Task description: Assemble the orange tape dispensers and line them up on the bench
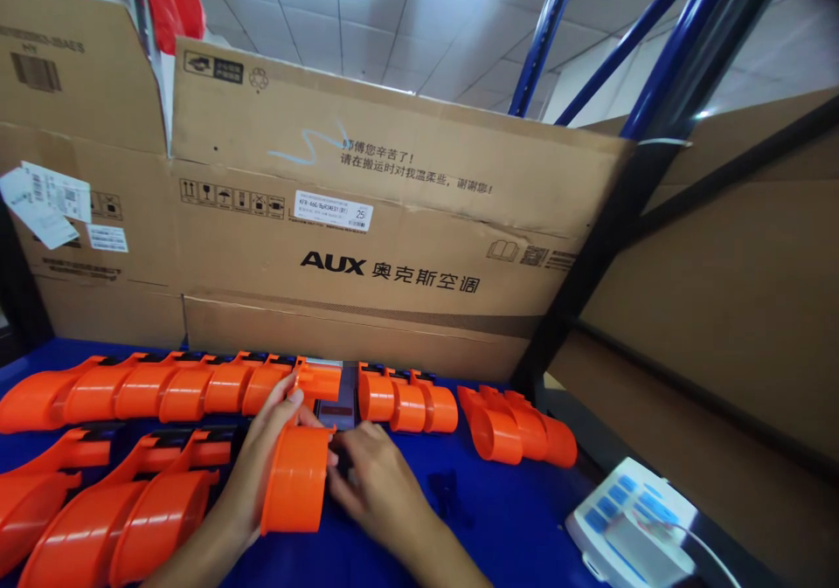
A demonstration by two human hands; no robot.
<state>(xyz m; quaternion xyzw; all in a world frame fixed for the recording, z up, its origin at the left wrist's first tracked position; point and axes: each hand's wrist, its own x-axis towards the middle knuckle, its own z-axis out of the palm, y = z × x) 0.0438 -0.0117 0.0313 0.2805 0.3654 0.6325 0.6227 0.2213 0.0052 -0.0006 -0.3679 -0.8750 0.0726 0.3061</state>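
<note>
An orange plastic part [294, 481] with a round cup-like body is held in my left hand [272, 431], whose fingers wrap round its back and upper arm. My right hand [377, 470] is at the right side of this part, fingers curled in near its edge. Something small and dark shows between the right fingers, too blurred to name. Behind the hands, a row of similar orange parts with black pieces [183, 391] lies on the blue surface [393, 540]. A shorter row [410, 404] sits just right of centre.
More orange parts lie at the lower left [85, 518] and the right [517, 426]. Small dark pieces [449, 492] rest right of my right hand. A white device with blue keys [633, 518] and a cable stands lower right. Cardboard [393, 221] walls the back.
</note>
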